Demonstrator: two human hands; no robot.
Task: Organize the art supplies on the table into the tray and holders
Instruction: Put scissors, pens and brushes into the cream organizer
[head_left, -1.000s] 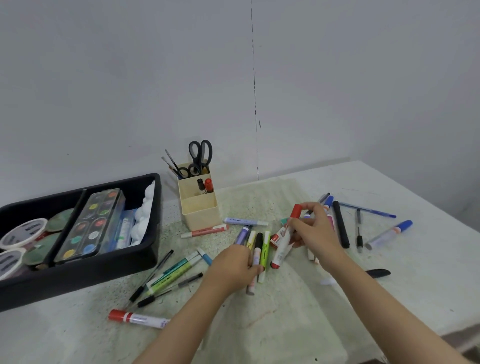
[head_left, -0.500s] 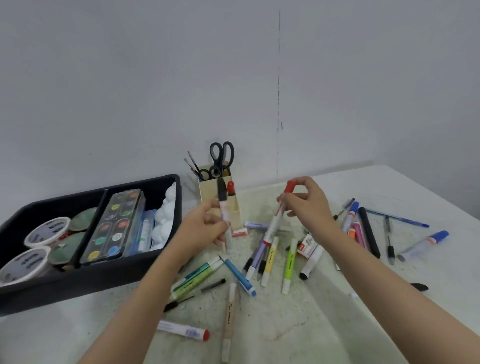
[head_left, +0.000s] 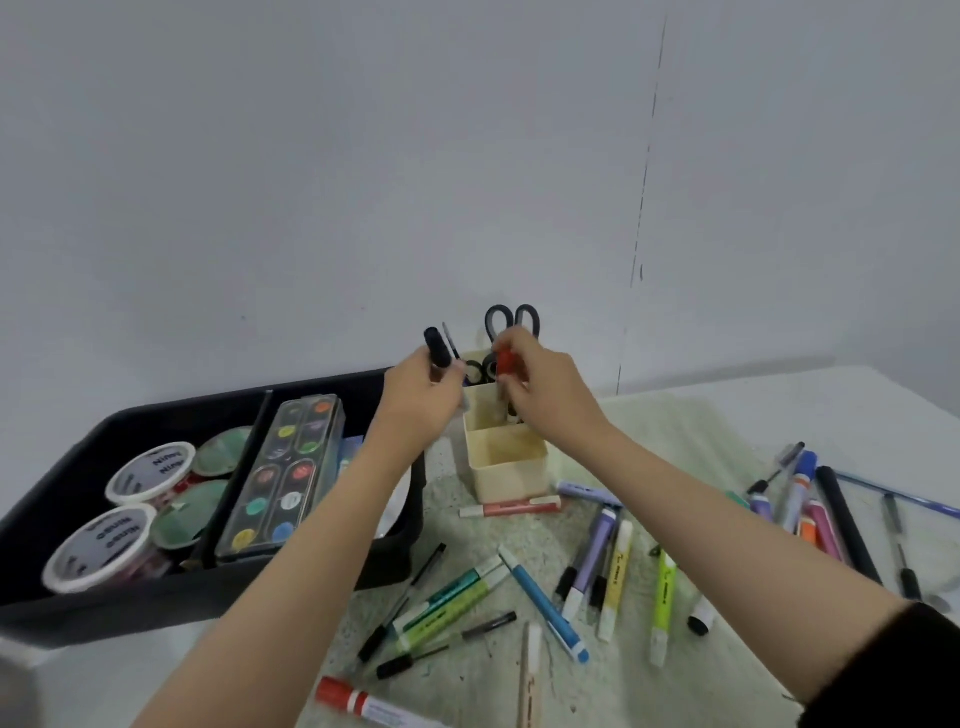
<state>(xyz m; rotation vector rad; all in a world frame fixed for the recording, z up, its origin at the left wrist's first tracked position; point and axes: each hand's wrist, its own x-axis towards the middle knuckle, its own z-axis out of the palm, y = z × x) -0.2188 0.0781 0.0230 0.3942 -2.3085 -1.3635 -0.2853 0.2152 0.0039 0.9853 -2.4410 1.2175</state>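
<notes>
A cream pen holder stands beside the black tray, with black scissors sticking out of its back compartment. My left hand grips a black-capped marker upright, just left of the holder. My right hand holds a red-capped marker with its lower end inside the holder's middle compartment. Several markers and pens lie scattered on the pale green mat.
The tray holds a watercolour palette, white-lidded paint pots and green lids. More pens lie at the right on the table. A red-capped marker lies near the front edge. A grey wall rises behind.
Both hands have risen from the pile of markers to the holder, each carrying a marker. The right hand's marker now dips into the holder. The camera view tilted upward.
</notes>
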